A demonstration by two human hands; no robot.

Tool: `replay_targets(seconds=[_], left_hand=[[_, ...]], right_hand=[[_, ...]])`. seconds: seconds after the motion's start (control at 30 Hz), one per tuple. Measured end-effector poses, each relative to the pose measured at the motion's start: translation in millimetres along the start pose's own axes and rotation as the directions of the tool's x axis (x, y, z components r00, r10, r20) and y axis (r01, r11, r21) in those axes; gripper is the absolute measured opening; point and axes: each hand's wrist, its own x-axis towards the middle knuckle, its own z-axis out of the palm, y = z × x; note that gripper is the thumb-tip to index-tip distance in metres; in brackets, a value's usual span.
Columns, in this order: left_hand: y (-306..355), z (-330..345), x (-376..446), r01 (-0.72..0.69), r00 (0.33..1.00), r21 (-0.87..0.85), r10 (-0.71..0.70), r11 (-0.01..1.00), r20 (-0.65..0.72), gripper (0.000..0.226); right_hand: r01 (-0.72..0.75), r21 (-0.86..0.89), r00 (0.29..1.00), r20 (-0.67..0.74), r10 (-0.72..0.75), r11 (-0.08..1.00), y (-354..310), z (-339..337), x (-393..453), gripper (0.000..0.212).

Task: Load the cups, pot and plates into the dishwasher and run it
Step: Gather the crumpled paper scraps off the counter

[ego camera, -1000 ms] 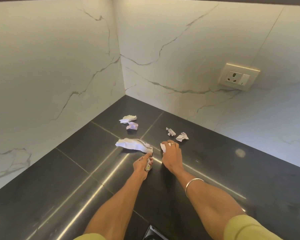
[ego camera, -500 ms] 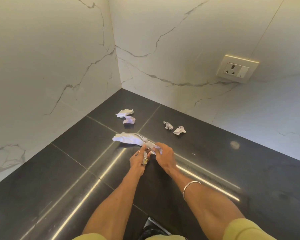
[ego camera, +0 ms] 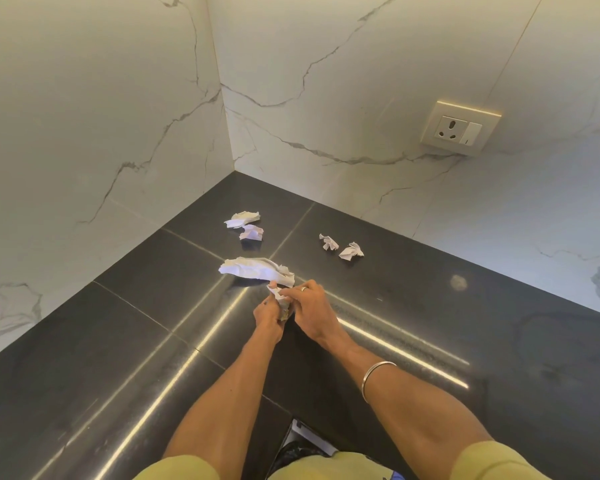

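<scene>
Your left hand (ego camera: 269, 311) and right hand (ego camera: 310, 306) meet over the dark counter (ego camera: 118, 341), both pinching one crumpled paper scrap (ego camera: 280, 299). A bigger wad (ego camera: 253, 268) lies just behind; smaller scraps (ego camera: 342, 247) sit near the wall. No cups, pot, plates or dishwasher show.

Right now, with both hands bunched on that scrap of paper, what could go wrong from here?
1. Both the left hand and the right hand pinch one small paper wad; it may tear or drop bits on the dark counter.
2. The big crumpled tissue lies just beyond the fingers and could get knocked away.
3. Four more scraps, like the pair near the wall, may be missed.
</scene>
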Motion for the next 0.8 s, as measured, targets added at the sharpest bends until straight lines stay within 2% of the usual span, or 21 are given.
replay_targets(seconds=[0.07, 0.17, 0.3, 0.33, 0.47, 0.53, 0.6, 0.73, 0.8], left_hand=[[0, 0, 1, 0.003, 1.0, -0.015, -0.003, 1.0, -0.015, 0.05], [4, -3, 1, 0.043, 0.999, -0.075, -0.043, 0.996, -0.006, 0.068], [8, -5, 4, 0.088, 0.996, -0.039, -0.087, 0.995, 0.021, 0.078], [7, -5, 3, 0.089, 0.996, -0.016, -0.088, 0.996, 0.028, 0.077], [11, -2, -4, 0.093, 0.993, 0.018, -0.094, 0.995, 0.076, 0.061], [13, -3, 1, 0.114, 0.987, 0.036, -0.117, 0.993, 0.108, 0.06], [14, -2, 3, 0.115, 0.988, 0.048, -0.119, 0.992, 0.101, 0.055], [13, 8, -7, 0.096, 0.989, 0.103, -0.107, 0.99, 0.103, 0.025], [13, 9, -5, 0.1, 0.991, 0.137, -0.112, 0.985, 0.08, 0.023]], right_hand=[[0.009, 0.017, 1.0, 0.021, -0.009, 1.0, -7, -4, 1, 0.031], [-0.004, 0.054, 0.996, 0.091, -0.001, 0.999, -4, 1, 3, 0.025], [-0.096, 0.111, 0.978, 0.193, 0.073, 0.989, 0, 6, 8, 0.021], [-0.078, 0.095, 0.978, 0.202, 0.058, 0.992, 0, 5, 9, 0.025], [-0.217, 0.24, 0.968, 0.181, 0.176, 0.946, 0, -5, 13, 0.03], [-0.256, 0.24, 0.961, 0.165, 0.221, 0.936, 1, -5, 16, 0.031], [-0.217, 0.163, 0.972, 0.128, 0.198, 0.962, 6, -5, 19, 0.03], [-0.11, 0.116, 0.979, 0.185, 0.088, 0.987, 13, -20, 18, 0.021], [-0.148, 0.118, 0.984, 0.117, 0.134, 0.982, 22, -26, 18, 0.018]])
